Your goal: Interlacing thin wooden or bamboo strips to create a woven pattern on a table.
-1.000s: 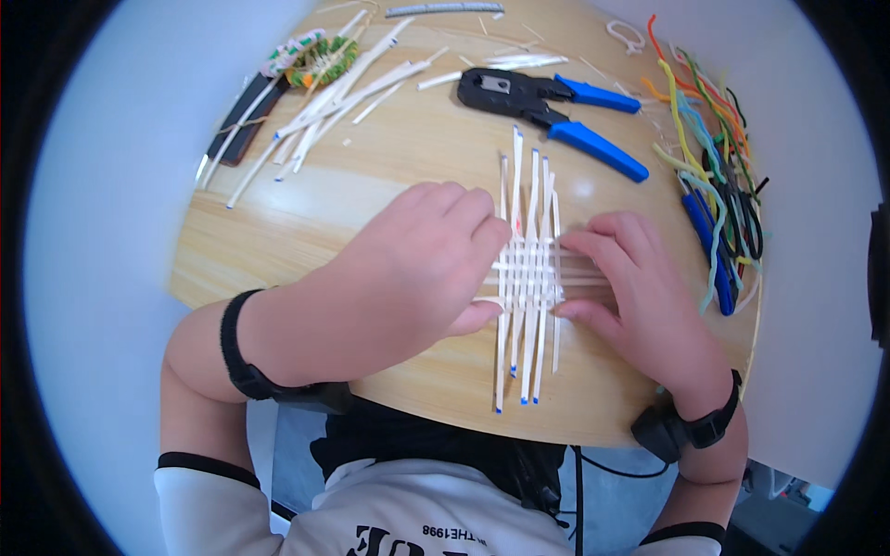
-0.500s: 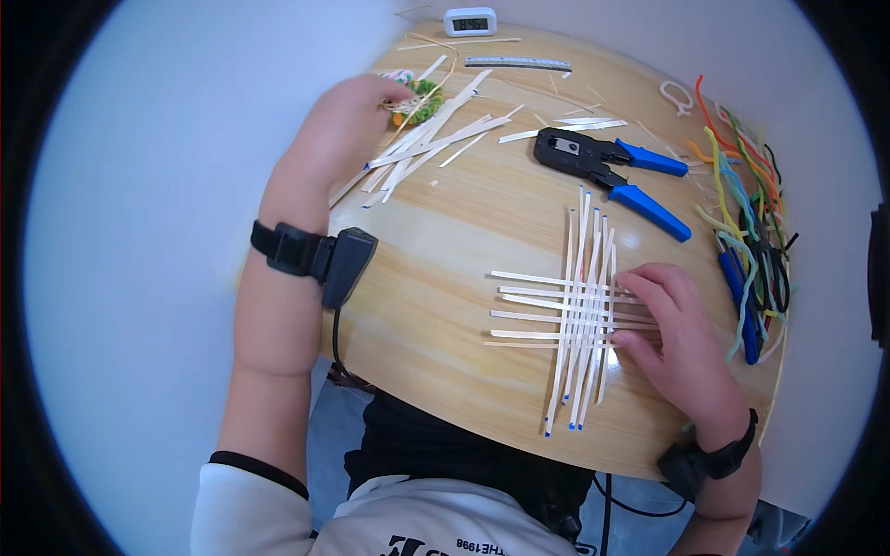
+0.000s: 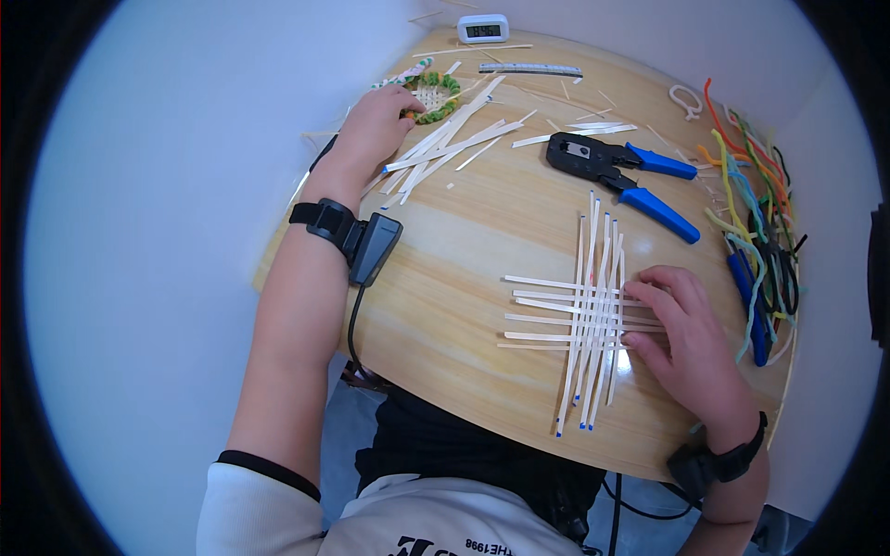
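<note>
A lattice of crossed pale flat strips, several with blue-marked ends, lies on the table in front of me. At its right side rests my right hand, thumb and forefinger apart, touching the ends of the crosswise strips. Far to the left, my left hand reaches to a small round woven piece with a green and orange yarn edge. Its fingertips are at the piece's left rim, thumb and forefinger apart; nothing shows gripped between them. Loose pale strips lie just right of this hand.
A black crimping tool with blue handles lies beyond the lattice. A ruler and a white digital clock sit at the back. Coloured fuzzy stems and a blue-handled tool line the right edge. White walls flank the table.
My left hand has moved slightly right and toward me at the round woven piece. The right hand stays on the strips. The whole view has shifted a little.
</note>
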`<state>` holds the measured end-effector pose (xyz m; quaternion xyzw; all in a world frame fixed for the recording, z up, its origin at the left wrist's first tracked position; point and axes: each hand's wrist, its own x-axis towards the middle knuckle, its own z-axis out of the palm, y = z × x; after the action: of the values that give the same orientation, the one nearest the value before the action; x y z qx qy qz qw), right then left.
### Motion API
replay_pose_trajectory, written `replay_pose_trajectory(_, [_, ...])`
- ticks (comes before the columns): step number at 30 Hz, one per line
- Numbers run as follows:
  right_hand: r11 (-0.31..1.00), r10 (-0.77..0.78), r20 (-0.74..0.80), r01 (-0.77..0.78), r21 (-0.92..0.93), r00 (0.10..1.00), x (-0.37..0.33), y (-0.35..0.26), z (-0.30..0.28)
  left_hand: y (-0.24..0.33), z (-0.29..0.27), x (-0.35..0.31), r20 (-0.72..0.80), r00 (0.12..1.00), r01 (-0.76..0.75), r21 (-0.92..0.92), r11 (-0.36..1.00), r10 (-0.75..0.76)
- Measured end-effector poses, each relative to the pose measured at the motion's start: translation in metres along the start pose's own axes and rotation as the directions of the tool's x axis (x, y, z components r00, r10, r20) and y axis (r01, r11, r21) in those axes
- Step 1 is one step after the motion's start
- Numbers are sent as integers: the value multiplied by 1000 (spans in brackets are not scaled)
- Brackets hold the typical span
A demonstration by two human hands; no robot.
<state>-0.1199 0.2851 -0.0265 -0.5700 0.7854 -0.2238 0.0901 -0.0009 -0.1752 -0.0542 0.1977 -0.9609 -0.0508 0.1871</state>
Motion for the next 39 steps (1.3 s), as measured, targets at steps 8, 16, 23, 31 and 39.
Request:
replay_pose_trajectory(8, [1000, 6, 11, -6, -4, 1000, 1, -3, -2, 29, -5, 4, -264, 908, 262, -252, 932, -326])
replay_pose_trajectory(16, [997, -59, -327, 71, 24, 943, -10, 8, -5, 146, -40, -37, -70, 993, -35, -938, 346, -91])
replay_pose_trajectory(23, [529, 262, -148, -13, 849, 954, -22, -29, -21, 212, -72, -92, 497, 778, 478, -865, 152, 384])
replay_pose_trajectory(31, [241, 367, 147, -246, 939, 919, -15, -21, -14, 208, -48, -92, 498, 793, 448, -867, 219, 350])
replay_pose_trajectory(39, [255, 368, 129, -234, 938, 921, -16, -16, -10, 206, -52, -92, 524, 739, 555, -830, 59, 424])
